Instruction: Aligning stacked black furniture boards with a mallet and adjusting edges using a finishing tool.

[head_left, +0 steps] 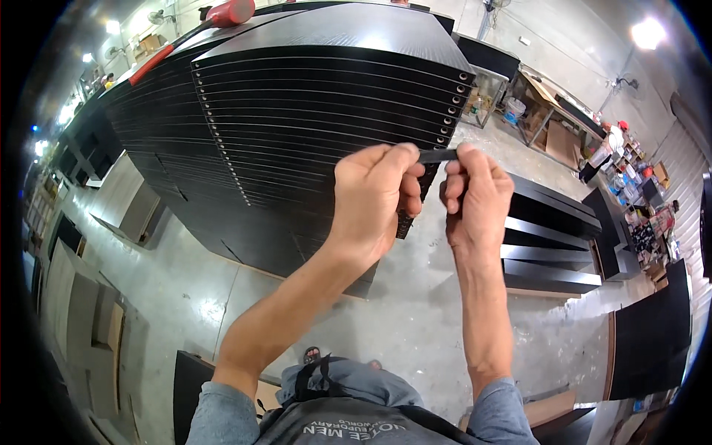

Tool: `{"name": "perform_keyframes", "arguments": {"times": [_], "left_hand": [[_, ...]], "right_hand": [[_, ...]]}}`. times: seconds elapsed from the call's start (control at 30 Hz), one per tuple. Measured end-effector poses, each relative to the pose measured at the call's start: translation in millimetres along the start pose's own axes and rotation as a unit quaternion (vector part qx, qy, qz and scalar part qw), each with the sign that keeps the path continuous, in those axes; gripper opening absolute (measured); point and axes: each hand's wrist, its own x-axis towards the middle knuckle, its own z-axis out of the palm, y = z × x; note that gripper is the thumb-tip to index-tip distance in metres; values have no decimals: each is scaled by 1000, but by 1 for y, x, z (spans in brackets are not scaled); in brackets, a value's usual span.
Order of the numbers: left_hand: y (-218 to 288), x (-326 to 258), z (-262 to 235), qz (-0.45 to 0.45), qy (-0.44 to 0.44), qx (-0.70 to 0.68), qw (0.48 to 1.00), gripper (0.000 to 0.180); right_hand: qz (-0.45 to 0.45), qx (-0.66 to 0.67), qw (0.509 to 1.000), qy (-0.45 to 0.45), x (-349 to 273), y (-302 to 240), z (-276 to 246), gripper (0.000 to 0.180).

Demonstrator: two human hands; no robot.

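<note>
A short, dark strip (pixel 437 156) is stretched level between my two hands. My left hand (pixel 374 189) pinches its left end between thumb and fingers. At the other end my right hand (pixel 478 193) grips it the same way, fingers curled in. Just beyond my hands rises a tall stack of black panels (pixel 319 111), whose near edges show rows of small round holes along both sides. The strip is held in front of the stack's right edge; what it is made of I cannot make out.
On top of the stack, at the left, lies a red-headed mallet (pixel 230 13). More black panels (pixel 549 256) are piled at the right. Pale boards (pixel 126 196) stand at the left. A workbench (pixel 556 104) is at the back right, where a person (pixel 604 152) stands.
</note>
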Motion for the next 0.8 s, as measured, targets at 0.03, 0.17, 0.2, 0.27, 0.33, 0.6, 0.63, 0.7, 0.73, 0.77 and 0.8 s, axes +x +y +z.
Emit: {"name": "perform_keyframes", "arguments": {"times": [0.03, 0.17, 0.2, 0.27, 0.33, 0.6, 0.63, 0.7, 0.73, 0.77, 0.8], "left_hand": [[1, 2, 6, 26, -23, 4, 999, 22], [12, 12, 15, 98, -36, -5, 994, 24], [7, 10, 10, 96, -35, -3, 995, 24], [-18, 3, -3, 29, 28, 20, 999, 27], [-42, -8, -26, 8, 53, 39, 998, 28], [4, 5, 10, 85, -21, 70, 994, 26], [-1, 5, 7, 78, -18, 73, 994, 26], [-19, 7, -5, 54, 18, 77, 995, 26], [-40, 1, -24, 34, 21, 72, 997, 27], [-71, -4, -44, 16, 26, 61, 998, 27], [-89, -13, -56, 1, 29, 50, 998, 27]], "right_hand": [[-7, -27, 1000, -4, 2, -11, -2, 27], [-59, -33, 997, -30, 16, -24, 11, 30], [-57, -31, 997, -29, 11, -16, 11, 30], [-7, -52, 998, 21, -6, 8, -4, 31], [10, -35, 999, 16, -21, 42, -17, 31], [-50, -75, 996, -21, 9, -14, -2, 29], [-43, -75, 996, -18, 7, -8, -4, 29], [-35, -100, 994, -4, 0, 13, -12, 30], [0, -112, 994, -2, -13, 33, -24, 32], [26, -92, 995, 31, -23, 62, -34, 34], [35, -75, 996, 31, -34, 87, -49, 35]]}}
